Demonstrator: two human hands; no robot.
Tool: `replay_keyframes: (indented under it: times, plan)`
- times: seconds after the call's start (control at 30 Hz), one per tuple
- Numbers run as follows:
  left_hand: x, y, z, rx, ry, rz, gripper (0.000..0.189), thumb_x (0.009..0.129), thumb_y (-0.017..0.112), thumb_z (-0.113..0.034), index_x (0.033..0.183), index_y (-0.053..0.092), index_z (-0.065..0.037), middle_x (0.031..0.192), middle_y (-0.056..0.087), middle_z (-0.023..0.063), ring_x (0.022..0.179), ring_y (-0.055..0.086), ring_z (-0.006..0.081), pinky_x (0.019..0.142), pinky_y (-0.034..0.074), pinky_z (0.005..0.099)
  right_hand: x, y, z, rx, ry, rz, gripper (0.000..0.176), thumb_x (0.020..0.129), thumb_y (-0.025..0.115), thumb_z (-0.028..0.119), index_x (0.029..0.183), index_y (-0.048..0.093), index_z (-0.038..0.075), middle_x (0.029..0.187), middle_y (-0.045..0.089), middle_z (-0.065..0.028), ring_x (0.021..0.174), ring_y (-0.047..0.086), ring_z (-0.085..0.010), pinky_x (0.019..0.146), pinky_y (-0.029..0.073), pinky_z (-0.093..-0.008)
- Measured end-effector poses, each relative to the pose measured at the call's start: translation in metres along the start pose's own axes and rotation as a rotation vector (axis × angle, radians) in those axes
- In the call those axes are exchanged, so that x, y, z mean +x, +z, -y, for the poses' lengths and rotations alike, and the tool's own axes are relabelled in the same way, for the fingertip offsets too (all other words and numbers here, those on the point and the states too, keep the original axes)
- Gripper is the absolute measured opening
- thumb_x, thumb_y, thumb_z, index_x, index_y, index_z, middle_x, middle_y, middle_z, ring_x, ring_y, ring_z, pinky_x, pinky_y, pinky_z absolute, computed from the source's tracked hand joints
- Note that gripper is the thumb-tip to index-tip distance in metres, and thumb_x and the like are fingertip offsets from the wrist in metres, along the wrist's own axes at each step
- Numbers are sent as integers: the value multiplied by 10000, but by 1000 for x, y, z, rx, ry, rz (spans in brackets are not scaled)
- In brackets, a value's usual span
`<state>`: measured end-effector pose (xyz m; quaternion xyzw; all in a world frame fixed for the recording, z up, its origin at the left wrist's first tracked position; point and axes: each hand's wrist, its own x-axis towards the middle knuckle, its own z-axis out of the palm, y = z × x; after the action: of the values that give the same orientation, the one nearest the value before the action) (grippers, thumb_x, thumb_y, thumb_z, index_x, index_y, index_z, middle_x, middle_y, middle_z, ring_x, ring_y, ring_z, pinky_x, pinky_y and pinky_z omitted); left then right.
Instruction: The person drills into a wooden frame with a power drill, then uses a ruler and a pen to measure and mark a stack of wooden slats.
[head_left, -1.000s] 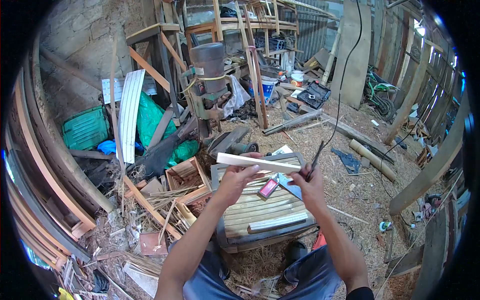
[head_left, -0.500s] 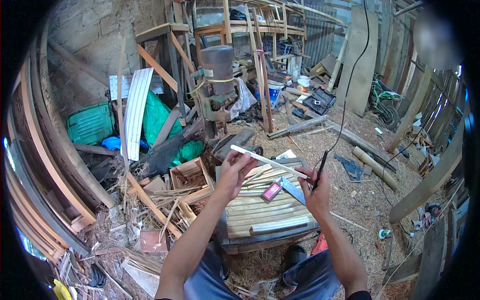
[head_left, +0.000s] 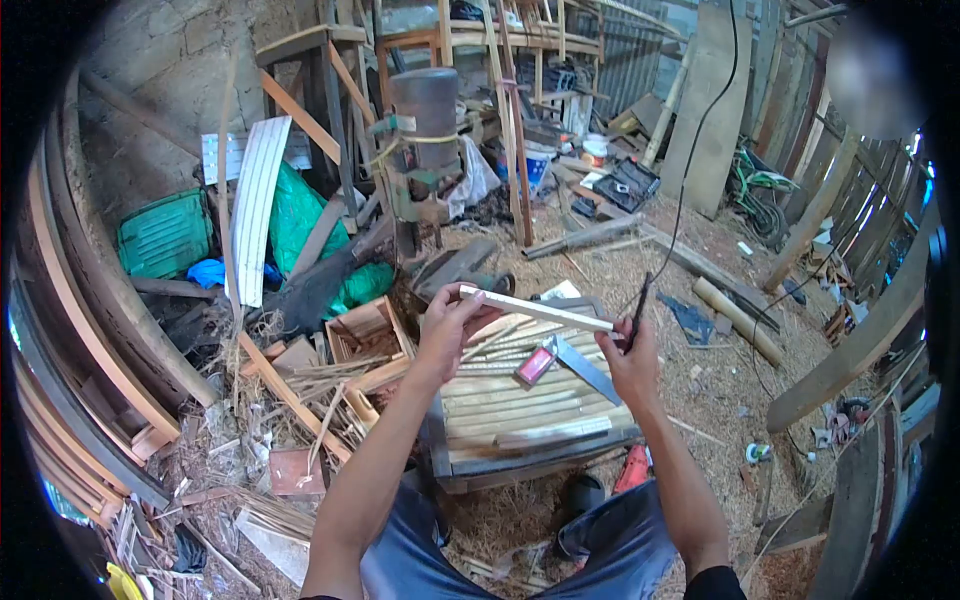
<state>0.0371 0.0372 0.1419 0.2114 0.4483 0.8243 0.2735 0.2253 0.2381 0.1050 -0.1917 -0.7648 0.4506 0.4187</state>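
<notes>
My left hand [head_left: 452, 335] pinches the left end of a pale, straight wooden strip [head_left: 540, 308], held at a slight slant above a low worktable [head_left: 440, 440]. At the strip's other end, my right hand [head_left: 632, 365] grips a slim black pen-shaped tool [head_left: 641, 310] upright, its fingertips by the strip. A black cable [head_left: 690, 180] appears to run up from this tool; its lower tip is hidden by my fingers. Below the strip, a try square [head_left: 585, 370] and a small red-edged box [head_left: 535, 366] lie on the slatted tabletop. A pale wood block [head_left: 553, 432] rests near the front edge.
A red power tool [head_left: 633, 468] is on the ground by my right leg. Wooden crates [head_left: 365, 335] and thin offcuts lie to the left. Farther back stand a rusty metal cylinder [head_left: 425, 115] and timber frames. Bamboo [head_left: 738, 320] lies on the shavings at right.
The view has tilted and shifted slightly, so the surroundings sit a little higher and farther left. Both hands keep their hold, and the strip lies at a flatter slant.
</notes>
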Motion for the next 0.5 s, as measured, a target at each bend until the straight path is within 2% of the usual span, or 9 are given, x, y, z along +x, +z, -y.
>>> replay_keyframes:
  times: [0.07, 0.17, 0.23, 0.27, 0.33, 0.4, 0.43, 0.47, 0.5]
  plan:
    - [4, -9, 10, 65, -105, 17, 200, 965, 595, -126, 1109, 527, -5, 1079, 609, 129, 1060, 645, 258, 993, 532, 377, 3, -5, -3, -102, 97, 28, 338, 848, 743, 82, 1028, 467, 6, 1033, 699, -129, 820, 664, -167, 714, 532, -273]
    - [8, -15, 22, -17, -120, -44, 217, 966, 606, -167, 1110, 552, -14, 1076, 626, 107, 1024, 646, 231, 978, 533, 373, -1, -4, -33, -85, 29, 136, 332, 843, 752, 98, 1005, 476, 9, 998, 688, -132, 826, 668, -167, 704, 537, -287]
    - [13, -25, 31, -13, -114, -46, 249, 953, 633, -197, 1122, 558, -31, 1071, 632, 100, 1034, 627, 220, 955, 517, 373, -11, 0, -15, 68, 123, 349, 330, 839, 757, 112, 975, 477, 3, 935, 671, -121, 826, 677, -171, 679, 541, -305]
    - [11, -26, 31, -17, -127, -31, 276, 946, 646, -210, 1139, 551, -37, 1068, 634, 99, 1041, 620, 220, 948, 509, 376, -18, 5, -12, 73, 143, 361, 330, 839, 757, 112, 975, 477, 3, 935, 671, -121, 826, 677, -171, 679, 541, -305]
    - [-5, 1, 29, 90, -160, -130, 347, 935, 665, -230, 1187, 522, -38, 1075, 629, 92, 1064, 603, 218, 954, 489, 394, -28, 14, -3, -87, 169, 416, 323, 839, 755, 111, 953, 475, -4, 896, 657, -119, 821, 685, -183, 649, 538, -315]
    - [-26, 24, 33, 218, -257, 63, 419, 928, 677, -245, 1233, 488, -29, 1103, 617, 97, 1081, 591, 207, 955, 481, 401, -37, 17, 39, -158, 164, 413, 324, 843, 756, 126, 947, 477, -3, 876, 649, -113, 819, 681, -192, 653, 538, -329]
    - [-24, 22, 38, 189, -297, 194, 449, 924, 684, -252, 1254, 479, -27, 1143, 604, 99, 1103, 577, 196, 965, 465, 408, -38, 18, 36, -148, 102, 423, 323, 844, 754, 131, 950, 478, -1, 895, 659, -118, 830, 682, -201, 671, 541, -337]
    - [-23, 21, 42, 216, -272, 167, 452, 926, 677, -250, 1264, 475, -28, 1140, 604, 98, 1100, 577, 196, 970, 462, 404, -37, 15, 32, -144, 40, 427, 323, 846, 753, 136, 953, 480, 2, 913, 668, -124, 842, 683, -210, 688, 544, -346]
    - [-25, 26, 37, 242, -254, 142, 454, 928, 670, -249, 1273, 471, -29, 1136, 604, 98, 1096, 578, 197, 975, 460, 400, -35, 7, 31, 5, 95, 504, 336, 854, 756, 139, 979, 471, 12, 964, 667, -111, 913, 659, -171, 724, 542, -325]
